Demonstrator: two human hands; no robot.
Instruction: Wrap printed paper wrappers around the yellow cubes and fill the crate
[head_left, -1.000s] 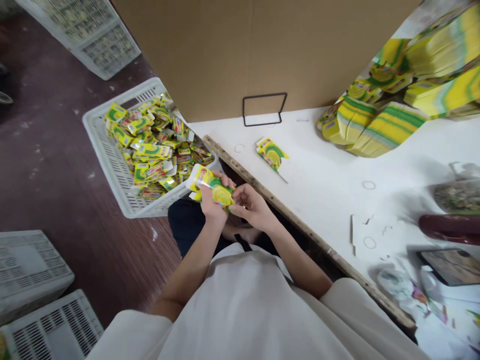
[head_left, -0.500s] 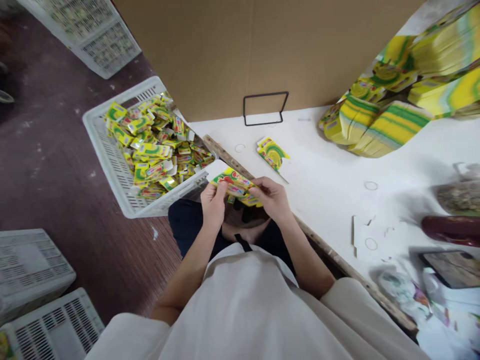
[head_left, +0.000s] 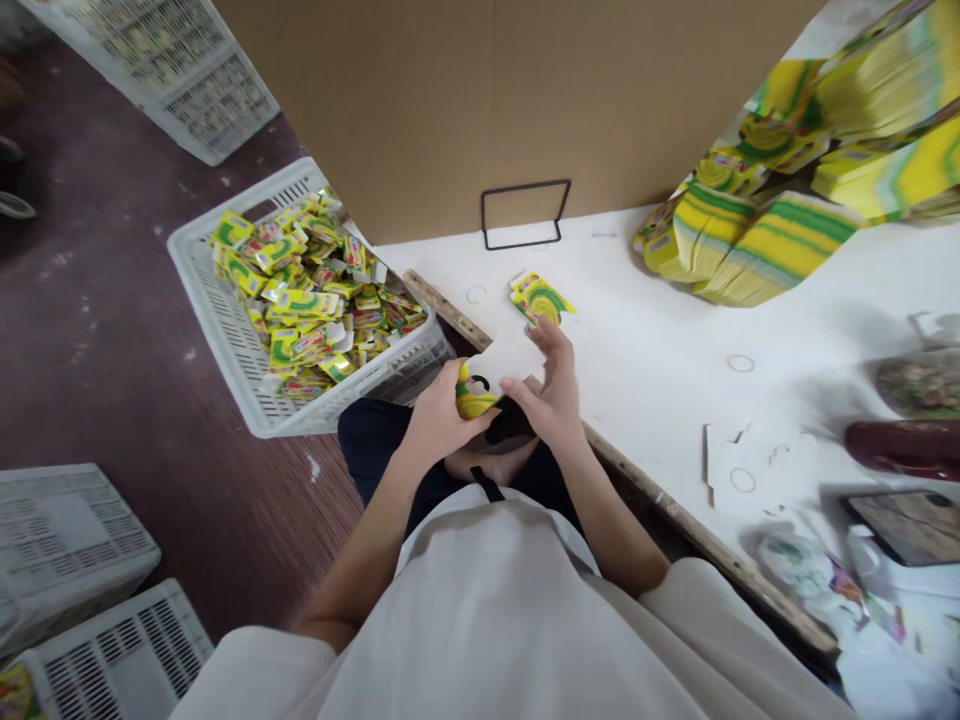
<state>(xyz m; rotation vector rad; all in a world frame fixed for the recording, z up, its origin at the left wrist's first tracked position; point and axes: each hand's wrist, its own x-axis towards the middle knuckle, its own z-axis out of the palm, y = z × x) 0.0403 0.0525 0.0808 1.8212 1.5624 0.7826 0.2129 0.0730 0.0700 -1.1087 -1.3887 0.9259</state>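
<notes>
A small yellow-and-green printed carton [head_left: 474, 400] is held over my lap, its white inner side turned up and a dark cut-out showing at its left end. My left hand [head_left: 437, 415] grips this end, with the thumb below and the fingers behind. At the other end, my right hand [head_left: 553, 390] has its thumb on the carton's near edge and its fingers curved round the far edge. Just beyond the right fingertips, a flat yellow-green carton [head_left: 541, 297] lies on the white table [head_left: 637, 380].
To the left, a white plastic crate [head_left: 225, 340] holds many small yellow cartons. A large cardboard box [head_left: 420, 110] stands ahead, with a black wire frame [head_left: 525, 215] before it. Carton stacks [head_left: 780, 245] sit right, near a phone [head_left: 907, 525]. More crates [head_left: 112, 655] stand lower left.
The carton has turned from its printed side to its white inner side. My right hand has opened wider and moved up around its far edge; my left hand has shifted slightly right.
</notes>
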